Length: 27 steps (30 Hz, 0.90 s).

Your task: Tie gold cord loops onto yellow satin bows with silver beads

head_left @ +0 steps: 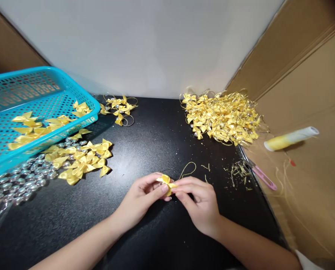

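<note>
Between my two hands is a yellow ribbon bow (167, 181), held over the near middle of the black table. My left hand (149, 189) pinches it with the thumb across its front. The fingers of my right hand (197, 197) are closed at the bow's right side; whether they grip the ribbon or a cord there is hidden. A thin gold cord loop (188, 169) rises just behind the right fingers. A fine dark strand (165, 169) sticks out behind the left fingertips.
A turquoise basket (80, 92) with bows stands left. Before it lie loose bows (85, 161) and shiny silver beads (18, 182). A few looped bows (119, 107) lie at the back, a large looped pile (223, 118) back right. Pink-handled scissors (264, 177), cord scraps (239, 171) and a thread tube (291, 138) are right.
</note>
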{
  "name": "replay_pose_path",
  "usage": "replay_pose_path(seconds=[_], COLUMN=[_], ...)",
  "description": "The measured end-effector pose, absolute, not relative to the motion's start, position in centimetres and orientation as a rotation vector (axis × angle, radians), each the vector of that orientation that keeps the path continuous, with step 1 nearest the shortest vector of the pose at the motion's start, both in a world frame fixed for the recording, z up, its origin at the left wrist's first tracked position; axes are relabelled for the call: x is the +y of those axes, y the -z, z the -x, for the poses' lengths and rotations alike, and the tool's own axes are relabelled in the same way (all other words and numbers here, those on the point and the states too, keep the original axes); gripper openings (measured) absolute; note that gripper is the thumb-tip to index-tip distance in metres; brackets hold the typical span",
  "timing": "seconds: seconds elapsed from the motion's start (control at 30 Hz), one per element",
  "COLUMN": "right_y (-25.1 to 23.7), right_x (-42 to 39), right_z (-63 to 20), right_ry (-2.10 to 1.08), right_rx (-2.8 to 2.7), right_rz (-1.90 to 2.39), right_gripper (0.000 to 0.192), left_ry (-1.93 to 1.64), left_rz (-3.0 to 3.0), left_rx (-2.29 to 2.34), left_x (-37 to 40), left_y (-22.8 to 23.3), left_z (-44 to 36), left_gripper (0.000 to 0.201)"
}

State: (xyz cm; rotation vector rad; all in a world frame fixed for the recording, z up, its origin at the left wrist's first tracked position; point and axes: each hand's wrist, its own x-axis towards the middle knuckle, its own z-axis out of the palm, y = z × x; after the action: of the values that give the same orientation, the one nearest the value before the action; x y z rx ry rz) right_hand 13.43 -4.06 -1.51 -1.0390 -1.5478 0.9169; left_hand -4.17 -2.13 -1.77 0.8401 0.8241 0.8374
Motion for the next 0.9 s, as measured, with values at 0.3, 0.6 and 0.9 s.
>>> replay_pose_path(seconds=[0.3,0.6,0.9], right_y=[-1.6,-6.4,-6.9], right_x=[0.6,9.3,17.6], right_z=[-17.2,-19.5,-16.9], right_ry=[-1.409,-1.373,-1.323], right_rx=[-0.590,-0.483,-0.686], right_rz=[0.874,1.117,1.232], right_gripper=[0.017,0.040,0.034], left_ry=[-1.055,-0.964,-0.974], left_rz=[-1.114,-2.418,-2.722], left_rx=[0.821,0.308,0.612], left_x=[-2.3,-2.4,-3.4], left_y=[1.5,1.2,1.1], left_z=[4.9,5.7,5.5], left_gripper=[0.010,0.021,0.021])
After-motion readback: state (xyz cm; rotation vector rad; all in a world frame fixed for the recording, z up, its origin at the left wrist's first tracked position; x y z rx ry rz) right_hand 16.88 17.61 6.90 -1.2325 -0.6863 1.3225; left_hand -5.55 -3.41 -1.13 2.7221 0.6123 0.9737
